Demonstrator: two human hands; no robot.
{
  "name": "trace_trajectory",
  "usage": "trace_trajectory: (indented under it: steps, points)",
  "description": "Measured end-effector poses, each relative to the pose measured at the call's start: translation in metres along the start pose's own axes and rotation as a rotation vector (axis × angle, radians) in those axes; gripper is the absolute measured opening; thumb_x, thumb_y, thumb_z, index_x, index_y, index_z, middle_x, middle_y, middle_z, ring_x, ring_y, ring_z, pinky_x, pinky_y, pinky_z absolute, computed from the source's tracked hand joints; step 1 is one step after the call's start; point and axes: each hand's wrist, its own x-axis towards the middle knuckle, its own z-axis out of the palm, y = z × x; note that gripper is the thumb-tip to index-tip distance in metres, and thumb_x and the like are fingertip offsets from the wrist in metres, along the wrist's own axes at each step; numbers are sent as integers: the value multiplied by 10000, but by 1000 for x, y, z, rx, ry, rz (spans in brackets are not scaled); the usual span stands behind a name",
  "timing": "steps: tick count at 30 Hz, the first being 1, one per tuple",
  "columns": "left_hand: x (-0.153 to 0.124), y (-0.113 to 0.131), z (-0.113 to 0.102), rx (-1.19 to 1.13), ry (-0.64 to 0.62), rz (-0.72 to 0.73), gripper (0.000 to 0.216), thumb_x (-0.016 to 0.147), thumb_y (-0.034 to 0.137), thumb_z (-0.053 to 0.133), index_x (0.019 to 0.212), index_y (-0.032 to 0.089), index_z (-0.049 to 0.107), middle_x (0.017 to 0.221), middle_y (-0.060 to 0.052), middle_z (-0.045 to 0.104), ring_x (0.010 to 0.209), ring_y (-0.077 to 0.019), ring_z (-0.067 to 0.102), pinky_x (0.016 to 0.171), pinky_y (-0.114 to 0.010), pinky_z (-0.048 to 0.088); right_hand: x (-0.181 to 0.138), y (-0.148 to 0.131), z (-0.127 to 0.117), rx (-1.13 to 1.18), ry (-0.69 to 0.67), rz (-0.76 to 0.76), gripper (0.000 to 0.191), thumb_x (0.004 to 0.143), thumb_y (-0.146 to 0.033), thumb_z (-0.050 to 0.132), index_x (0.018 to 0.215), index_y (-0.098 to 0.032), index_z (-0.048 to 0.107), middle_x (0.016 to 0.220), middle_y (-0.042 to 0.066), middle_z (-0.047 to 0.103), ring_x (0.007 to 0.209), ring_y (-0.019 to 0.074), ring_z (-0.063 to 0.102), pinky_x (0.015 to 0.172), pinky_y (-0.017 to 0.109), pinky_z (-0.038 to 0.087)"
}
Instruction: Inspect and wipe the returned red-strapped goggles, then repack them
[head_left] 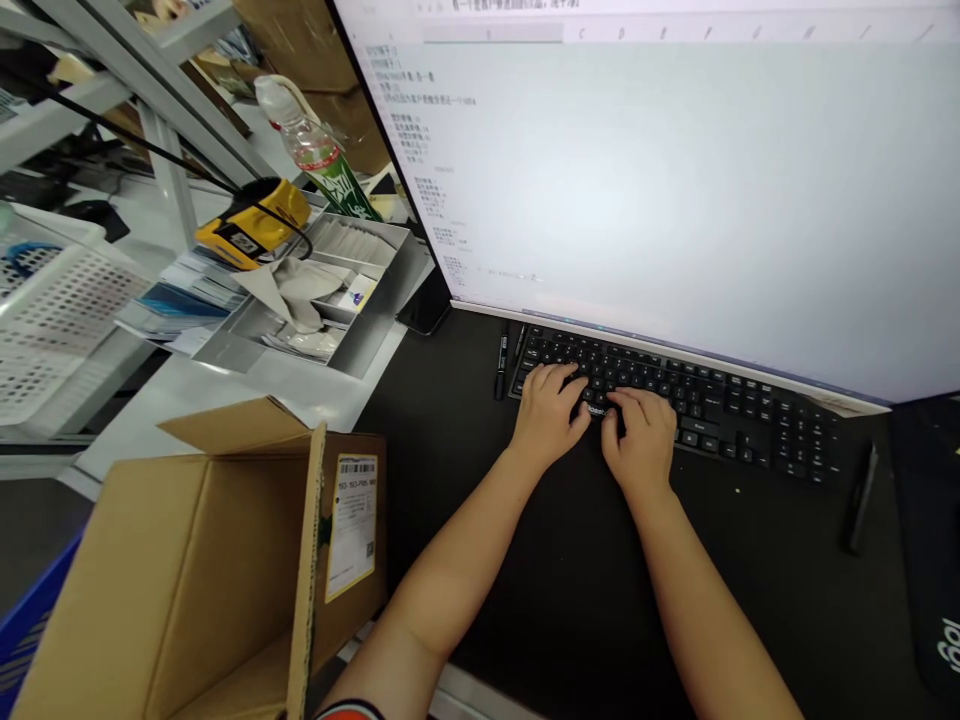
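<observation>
A black keyboard (712, 405) lies on the black desk mat, just below a large monitor (675, 200) with a spreadsheet of small text on its screen. On the keyboard's left part rests my left hand (547, 410), palm down, fingers apart over the keys. Close beside it, my right hand (641, 430) has its fingers bent over the middle keys near the space bar. Neither hand holds anything. Some keys are hidden under the fingers.
At lower left stands an open cardboard box (247, 560) with a label, close to my left forearm. Behind it are a grey divided tray (352, 340), a yellow-black device (255, 225) and a bottle (322, 155). Pens (502, 362) flank the keyboard; a phone (426, 303) lies near the monitor.
</observation>
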Motion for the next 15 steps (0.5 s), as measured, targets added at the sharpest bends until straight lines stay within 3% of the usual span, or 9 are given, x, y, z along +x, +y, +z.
trace_trajectory:
  steps: [5,10,15]
  points:
    - [0,0,0,4,-8,-8,305,869,215,591,1169,216,648,1298,-93,628,1245,-267,536,1144,-505,379,-1,-1,0,-12,19,37,235,891,-212,555,1103,-176,651,1141,111,658,1109,270,566,988,441,431]
    - [1,-1,0,-12,1,1,303,865,204,598,1163,200,650,1288,-100,629,1243,-264,536,1148,-501,373,-3,-2,1,-157,79,30,394,877,-277,626,1252,-162,594,1302,153,582,1248,320,486,1067,504,392]
    - [2,-1,0,-15,11,12,300,867,197,593,1162,204,648,1278,-101,634,1232,-270,545,1129,-519,390,-3,-2,0,-115,57,34,368,908,-247,564,1264,-153,583,1320,161,566,1280,308,467,1104,519,381]
